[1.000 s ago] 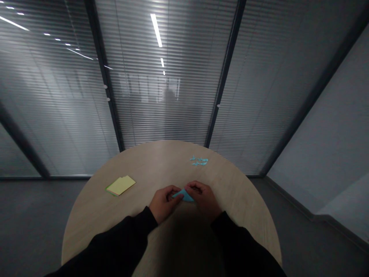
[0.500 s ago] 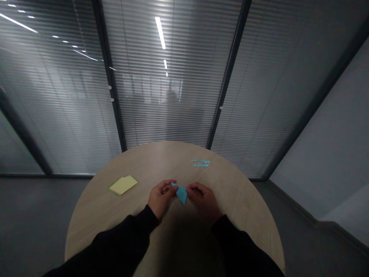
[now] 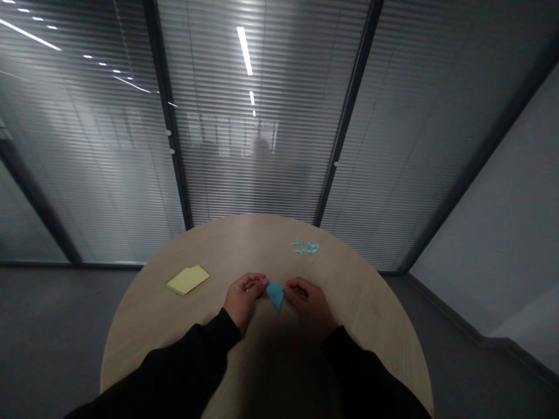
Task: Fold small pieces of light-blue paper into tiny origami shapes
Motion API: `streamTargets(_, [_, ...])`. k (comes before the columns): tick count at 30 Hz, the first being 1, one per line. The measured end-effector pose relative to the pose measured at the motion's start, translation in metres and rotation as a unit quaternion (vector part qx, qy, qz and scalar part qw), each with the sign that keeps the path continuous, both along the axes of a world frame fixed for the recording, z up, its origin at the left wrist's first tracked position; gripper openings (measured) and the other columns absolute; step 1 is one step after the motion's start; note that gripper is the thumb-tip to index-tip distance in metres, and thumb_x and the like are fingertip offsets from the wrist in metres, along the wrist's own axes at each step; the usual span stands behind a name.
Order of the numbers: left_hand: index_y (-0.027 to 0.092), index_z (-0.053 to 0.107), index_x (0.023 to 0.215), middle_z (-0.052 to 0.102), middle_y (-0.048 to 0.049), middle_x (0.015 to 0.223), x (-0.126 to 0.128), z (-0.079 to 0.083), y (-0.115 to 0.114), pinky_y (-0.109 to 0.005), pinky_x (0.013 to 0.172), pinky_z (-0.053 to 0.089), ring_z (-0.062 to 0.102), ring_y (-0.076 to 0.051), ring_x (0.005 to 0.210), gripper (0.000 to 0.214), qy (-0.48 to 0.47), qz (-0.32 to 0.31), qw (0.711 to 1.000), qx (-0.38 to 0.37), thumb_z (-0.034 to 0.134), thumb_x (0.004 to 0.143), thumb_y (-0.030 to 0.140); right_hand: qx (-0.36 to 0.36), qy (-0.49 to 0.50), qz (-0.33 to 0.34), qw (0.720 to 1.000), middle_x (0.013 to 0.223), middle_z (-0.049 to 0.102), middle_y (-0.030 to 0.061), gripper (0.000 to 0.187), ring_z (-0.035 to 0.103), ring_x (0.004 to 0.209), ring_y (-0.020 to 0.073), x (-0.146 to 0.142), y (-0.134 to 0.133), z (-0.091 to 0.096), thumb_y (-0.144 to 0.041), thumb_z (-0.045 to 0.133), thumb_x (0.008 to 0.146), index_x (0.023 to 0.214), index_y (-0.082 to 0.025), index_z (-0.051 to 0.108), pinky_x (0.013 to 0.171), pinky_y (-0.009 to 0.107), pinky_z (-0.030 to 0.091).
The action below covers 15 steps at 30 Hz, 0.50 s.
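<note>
Blue paper [image 3: 275,295] sits between the hands, well in from the tabletop's [image 3: 371,314] far edge. One second ago its broad side faced the near edge; now a point does. Left hand [image 3: 242,299] pinches its left corner, right hand [image 3: 311,304] its right. Judged: piece reoriented, folding unfinished.

This looks like an office, perhaps a small meeting room. From 9 o'clock through 12 to 2 run slatted blinds [image 3: 262,195] between dark frame posts [image 3: 179,180], with strip lights [image 3: 245,52] showing among the slats near 12. A plain wall [image 3: 524,203] stands at 3 o'clock, grey floor [image 3: 52,337] at 8, and a round wood-toned table [image 3: 371,326] at 6.
</note>
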<state>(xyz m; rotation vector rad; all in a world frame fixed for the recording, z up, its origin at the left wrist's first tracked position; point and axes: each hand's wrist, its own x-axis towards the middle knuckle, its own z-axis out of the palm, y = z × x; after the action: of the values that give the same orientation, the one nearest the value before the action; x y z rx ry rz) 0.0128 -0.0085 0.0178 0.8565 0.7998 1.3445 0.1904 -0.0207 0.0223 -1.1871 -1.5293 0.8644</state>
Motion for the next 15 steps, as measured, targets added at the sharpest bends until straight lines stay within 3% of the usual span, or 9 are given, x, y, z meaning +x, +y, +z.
streamTargets(8, [0.013, 0.069, 0.082, 0.07, -0.0021, 0.067, 0.0002, -0.0071, 0.0046, -0.023, 0.062, 0.053, 0.065, -0.012, 0.061, 0.04, -0.061, -0.035, 0.997, -0.036, 0.092, 0.055, 0.032, -0.005, -0.004, 0.01, 1.0, 0.074, 0.067, 0.0025, 0.027, 0.061, 0.067, 0.0166, 0.001, 0.0023, -0.0029, -0.044, 0.064, 0.081, 0.081, -0.017, 0.066, 0.063, 0.026, 0.048])
streamTargets(12, [0.011, 0.071, 0.082, 0.071, -0.0042, 0.071, -0.0002, -0.0083, 0.0056, -0.025, 0.072, 0.055, 0.066, -0.013, 0.067, 0.04, -0.058, -0.043, 0.997, -0.03, 0.09, 0.059, 0.037, -0.015, 0.016, 0.009, 1.0, 0.071, 0.065, 0.0022, 0.028, 0.059, 0.063, 0.0159, 0.0006, 0.0016, -0.0022, -0.046, 0.063, 0.081, 0.08, -0.018, 0.065, 0.059, 0.026, 0.046])
streamTargets(15, [0.011, 0.07, 0.078, 0.07, -0.0041, 0.069, -0.0003, -0.0079, 0.0053, -0.025, 0.069, 0.054, 0.065, -0.013, 0.066, 0.038, -0.05, -0.035, 0.998, -0.025, 0.089, 0.061, 0.039, -0.025, 0.013, 0.013, 1.0, 0.068, 0.063, 0.001, 0.027, 0.057, 0.061, 0.015, 0.0, 0.0003, 0.0002, -0.045, 0.063, 0.081, 0.08, -0.018, 0.064, 0.057, 0.025, 0.045])
